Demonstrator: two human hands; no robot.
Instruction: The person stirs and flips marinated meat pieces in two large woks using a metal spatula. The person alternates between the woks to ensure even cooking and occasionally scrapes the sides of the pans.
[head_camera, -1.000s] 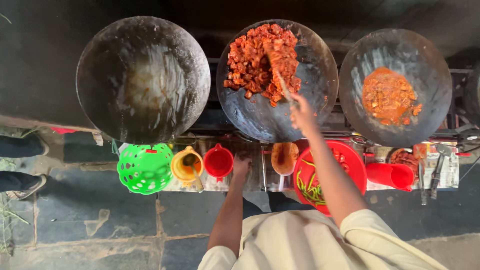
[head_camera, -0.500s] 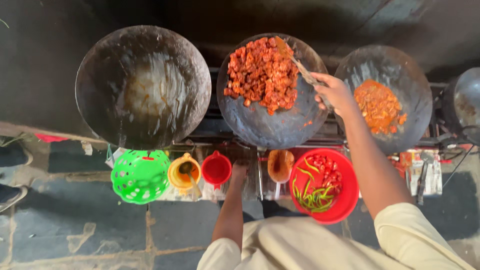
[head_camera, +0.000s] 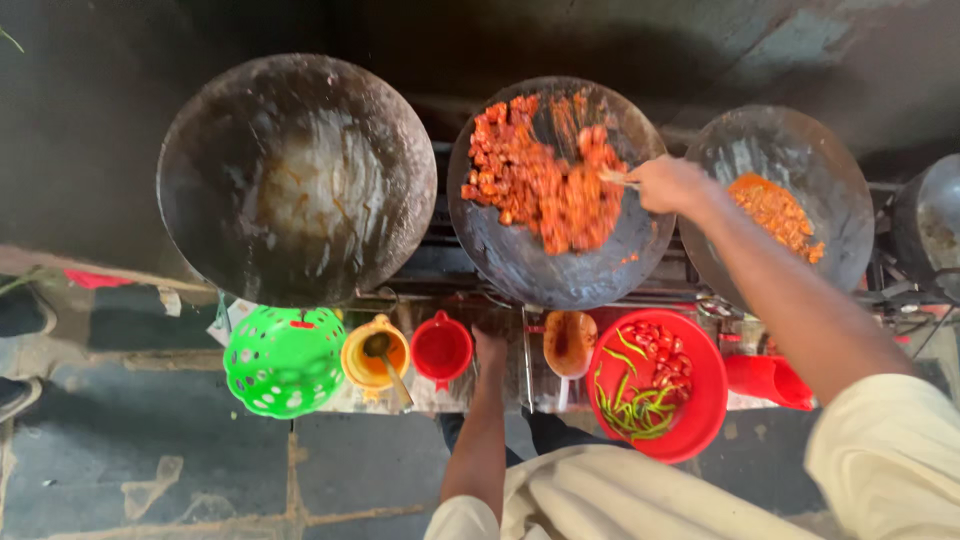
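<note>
At the counter's near edge the left hand (head_camera: 489, 348) rests flat, fingers loose and holding nothing, between the red cup (head_camera: 441, 350) and the ladle (head_camera: 568, 340). Farther out, over the middle wok (head_camera: 560, 270), the right hand (head_camera: 668, 185) is closed around a spatula (head_camera: 618, 178) whose blade is buried in the red chunks (head_camera: 535, 180) — mid-stir, I'd say. Next it needs a scrape under the heap without pushing pieces over the rim.

Three woks (head_camera: 296, 178) (one empty); two hands (head_camera: 668, 184)
</note>
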